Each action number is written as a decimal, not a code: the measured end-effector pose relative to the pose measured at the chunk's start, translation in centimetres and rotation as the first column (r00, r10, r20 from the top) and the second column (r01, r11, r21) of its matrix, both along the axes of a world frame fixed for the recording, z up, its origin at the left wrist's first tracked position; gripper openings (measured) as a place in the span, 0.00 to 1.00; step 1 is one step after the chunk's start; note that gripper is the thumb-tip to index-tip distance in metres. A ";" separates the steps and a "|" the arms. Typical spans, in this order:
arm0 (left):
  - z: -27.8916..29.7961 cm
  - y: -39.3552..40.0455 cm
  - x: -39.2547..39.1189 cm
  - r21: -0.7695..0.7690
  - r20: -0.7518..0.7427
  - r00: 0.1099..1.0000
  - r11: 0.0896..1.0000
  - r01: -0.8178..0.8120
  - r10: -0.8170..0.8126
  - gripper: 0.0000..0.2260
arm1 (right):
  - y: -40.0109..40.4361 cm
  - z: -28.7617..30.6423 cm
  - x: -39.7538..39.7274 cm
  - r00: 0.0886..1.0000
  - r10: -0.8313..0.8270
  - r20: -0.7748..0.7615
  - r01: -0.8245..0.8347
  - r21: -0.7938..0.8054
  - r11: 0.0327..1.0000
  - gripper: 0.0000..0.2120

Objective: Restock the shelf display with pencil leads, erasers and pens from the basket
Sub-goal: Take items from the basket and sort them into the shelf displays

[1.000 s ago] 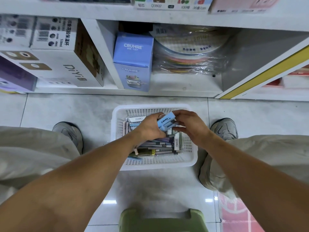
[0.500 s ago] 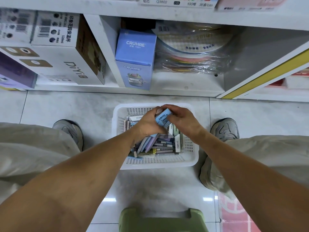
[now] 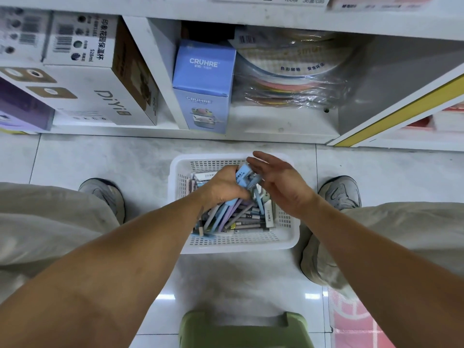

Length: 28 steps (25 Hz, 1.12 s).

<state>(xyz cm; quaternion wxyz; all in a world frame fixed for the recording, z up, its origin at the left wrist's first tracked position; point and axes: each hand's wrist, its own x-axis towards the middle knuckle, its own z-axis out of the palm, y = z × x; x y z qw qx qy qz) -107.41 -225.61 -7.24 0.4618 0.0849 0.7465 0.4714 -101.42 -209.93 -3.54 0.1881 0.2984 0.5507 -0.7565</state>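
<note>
Green plastic, the top of a low stool (image 3: 247, 329), fills the bottom centre of the frame, nearest the camera, and both forearms reach forward over it toward a white mesh basket (image 3: 288, 243) standing on the grey tiled floor (image 3: 100, 156) between two grey shoes. Inside the basket lies a loose heap of pens (image 3: 241, 217), most with their long axes running from lower left to upper right, plus a few white erasers (image 3: 268, 214) along the right side.

Above the heap, the left hand (image 3: 223, 188) has its fingers curled around a small pale-blue pack (image 3: 244, 175), probably pencil leads, though the print is too small to read. The pack's long axis tilts up and to the right, its free end pointing at the right hand (image 3: 281, 180). That hand is spread, fingers straight and apart, holding nothing, just beside the pack's right end and perhaps brushing it.

So the pack sits wholly with the left hand, and it is the left arm that would carry it onward. Its destination lies farther away and higher, toward the upper part of the frame: the white shelf (image 3: 276, 133), where a blue CRUHRE box (image 3: 203, 89) stands beside plastic-wrapped coloured discs (image 3: 291, 81).
</note>
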 end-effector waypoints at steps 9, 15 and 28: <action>4.6 2.1 -1.5 0.161 -0.035 0.990 0.979 -0.128 0.135 0.14 | 2.7 1.7 0.6 0.997 -0.034 0.075 0.019 0.188 0.982 0.21; 8.7 3.0 -2.1 0.258 0.030 0.950 0.916 -0.308 0.311 0.15 | 2.8 5.5 -0.1 0.984 0.168 0.067 -0.180 0.272 0.945 0.14; 20.6 0.2 -2.6 0.475 0.496 0.770 0.617 -0.628 0.401 0.05 | 2.7 17.3 -1.3 0.738 0.659 -0.145 -0.579 0.366 0.729 0.27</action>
